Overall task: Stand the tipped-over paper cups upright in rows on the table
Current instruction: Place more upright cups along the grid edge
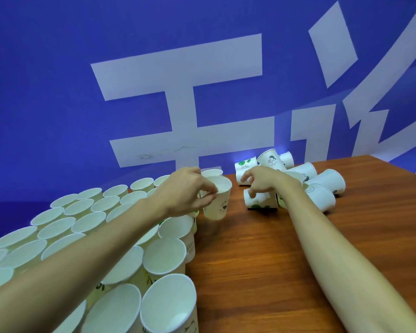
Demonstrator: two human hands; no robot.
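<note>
Nearest the viewer, the brown wood-grain table (262,272) carries a dense block of upright white paper cups (163,257), standing in rows that fill the area left of the bare wood and run back toward the wall. This block appears to represent the greater part of the task, already done.

Beyond the block's right edge, the left hand (190,191) pinches the rim of one white paper cup with a small dark print (217,200), thumb and fingertips curled over its lip. The cup is mouth-up and slightly tilted, just beside the outermost row; whether its base touches the table cannot be told. The left forearm crosses above the standing rows on a diagonal.

To the right of the held cup, the right hand (262,182) arches over a tipped white cup with green dots (259,199) that lies on its side. The fingers are curled downward around it, one fingertip touching its near end; a full grasp is likely but not certain. The right forearm extends straight across the bare wood.

Behind and to the right of that cup lies the remaining pile of tipped-over printed cups (322,186), several on their sides and leaning on one another. These appear to be what is left to stand.

Farthest back is the blue wall with large white characters (178,92).
</note>
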